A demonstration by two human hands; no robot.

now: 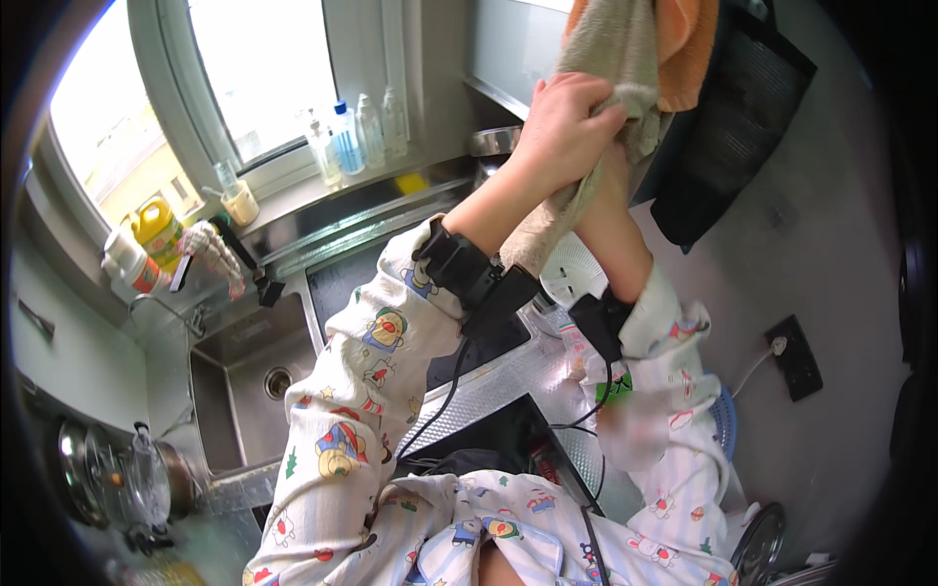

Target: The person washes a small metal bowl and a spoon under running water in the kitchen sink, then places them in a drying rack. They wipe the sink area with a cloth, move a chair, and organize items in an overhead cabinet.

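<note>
A beige towel [608,44] hangs at the top right, beside an orange towel [678,55]. My left hand [571,121] is closed on the beige towel, its fingers and thumb bent around the cloth. Just below it, my right hand [615,165] is raised against the same towel; cloth and my left hand cover most of it, so its fingers are hidden. Part of the beige towel [531,238] drapes down between my forearms. Both wrists carry black strapped devices with cables, and the patterned sleeves are pushed up.
A steel sink [253,381] lies at left, with a faucet [194,319] behind it. Bottles [348,139] line the window sill. A white slotted basket [575,271] sits beneath my arms. A black mesh bag [740,124] hangs at right, above a wall socket [795,359]. Pot lids [95,476] stand lower left.
</note>
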